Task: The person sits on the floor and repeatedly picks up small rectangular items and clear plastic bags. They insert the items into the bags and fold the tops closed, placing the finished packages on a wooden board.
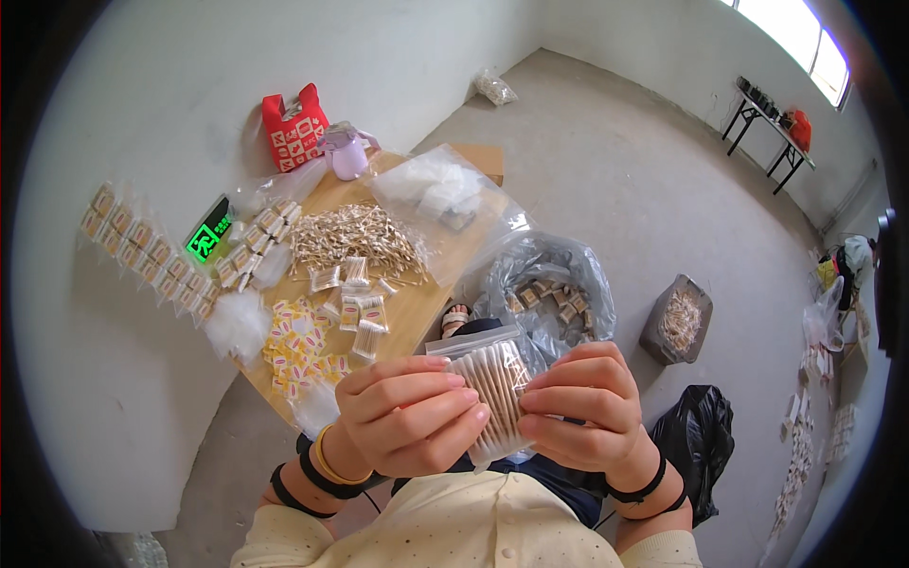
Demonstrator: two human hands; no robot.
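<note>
A clear zip-top bag of cotton swabs (496,393) is held up in front of my chest, its swabs lined up side by side. My left hand (412,414) grips the bag's left side with fingers bent. On the opposite edge, my right hand (585,405) pinches the plastic between thumb and fingers. Beyond my hands stands a wooden table (417,308) with a heap of loose cotton swabs (360,239). Several small filled packs (371,310) lie in front of that heap. Yellow-and-white paper labels (294,348) are scattered at the table's near left.
Right of the table, a grey plastic bag (595,263) holds small packs. A grey bin (663,331) of swabs and a black bag (699,440) stand on the floor. Rows of packs (142,248), a green sign (204,244), a red bag (282,142) and a purple jug (346,159) line the wall side.
</note>
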